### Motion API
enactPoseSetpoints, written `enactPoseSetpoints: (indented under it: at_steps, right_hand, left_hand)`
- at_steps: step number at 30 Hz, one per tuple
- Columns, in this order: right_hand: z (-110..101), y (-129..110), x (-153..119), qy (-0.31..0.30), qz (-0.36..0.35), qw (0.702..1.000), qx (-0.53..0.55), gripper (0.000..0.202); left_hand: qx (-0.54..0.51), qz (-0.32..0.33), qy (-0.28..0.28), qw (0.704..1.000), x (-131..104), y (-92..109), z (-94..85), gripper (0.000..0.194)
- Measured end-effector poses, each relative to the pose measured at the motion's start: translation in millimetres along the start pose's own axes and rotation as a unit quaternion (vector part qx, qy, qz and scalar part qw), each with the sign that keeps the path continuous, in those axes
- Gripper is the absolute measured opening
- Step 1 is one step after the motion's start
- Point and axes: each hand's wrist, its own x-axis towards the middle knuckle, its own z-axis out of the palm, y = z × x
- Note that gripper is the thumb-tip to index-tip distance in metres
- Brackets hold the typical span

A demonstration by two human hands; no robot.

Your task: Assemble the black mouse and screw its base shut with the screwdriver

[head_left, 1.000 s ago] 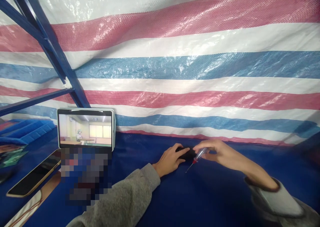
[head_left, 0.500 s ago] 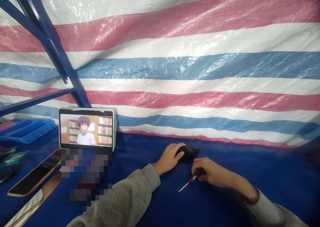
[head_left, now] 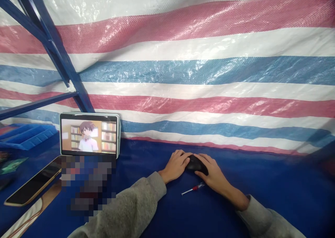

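Note:
A black computer mouse rests on the dark blue table, held between my two hands. From its left end, my left hand grips it, fingers over the far side and thumb on the near side. On the right, my right hand closes round the other end, its thumb against the near edge. Just below my right hand lies a small screwdriver with a thin metal shaft and a red section; its handle end is partly hidden by that hand.
A tablet playing a cartoon stands at the left rear. In front of it lie a phone and a pixelated patch. A blue compartment tray sits far left. Striped plastic sheeting hangs behind the table, beside a blue metal frame.
My right hand has let go of the screwdriver, which now lies on the table. That hand has moved left and up onto the mouse. My left hand stays at the mouse.

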Motion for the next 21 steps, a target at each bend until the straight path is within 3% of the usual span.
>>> enactPoseSetpoints:
  at_steps: [3,6,8,21]
  right_hand:
    - [1,-2,-1,-0.003,0.023,0.999,0.035,0.052]
    - [-2,-3,0,0.001,0.011,0.998,0.065,0.052]
    - [-4,-4,0,0.007,-0.003,0.997,0.078,0.052]
    - [-15,-8,0,0.044,0.022,0.988,0.145,0.043]
  left_hand:
    - [-0.035,0.002,-0.01,0.999,0,-1,-3.8,0.039]
    - [-0.066,0.007,-0.058,0.996,0,-3,-9.3,0.067]
    - [-0.078,0.009,-0.065,0.995,0,-4,-11.6,0.075]
    - [-0.09,-0.001,-0.057,0.994,-2,-2,-10.7,0.086]
